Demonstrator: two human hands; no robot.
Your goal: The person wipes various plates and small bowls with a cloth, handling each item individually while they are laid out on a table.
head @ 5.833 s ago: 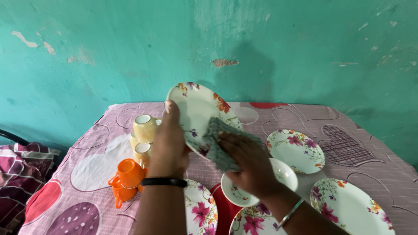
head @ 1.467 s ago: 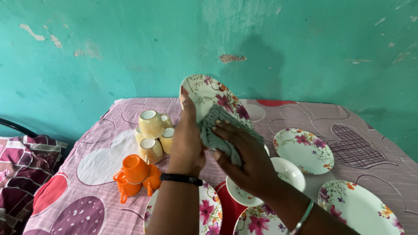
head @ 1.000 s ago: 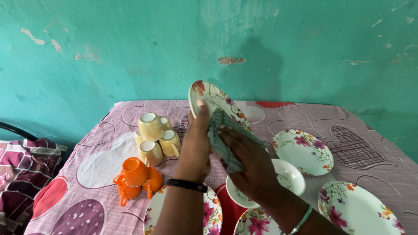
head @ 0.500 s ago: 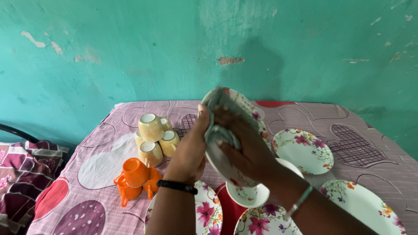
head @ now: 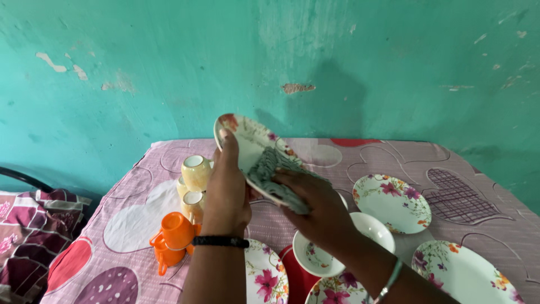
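While a peeling turquoise wall (head: 140, 67) backs it, the table (head: 140, 208) wears a pink cloth with heart shapes. Yellow cups (head: 195, 171) and orange cups (head: 174, 232) stand empty, as do two white bowls (head: 315, 256). The left hand (head: 228, 188) grips the raised floral plate (head: 244, 146); the right hand (head: 320, 211) presses a grey cloth (head: 270, 169) flat against it. Half a second ago the plate stood steeper.

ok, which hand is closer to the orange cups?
Left. The left hand holds the floral plate just above and right of the orange cups; the right hand, pressing the grey cloth, is farther right.
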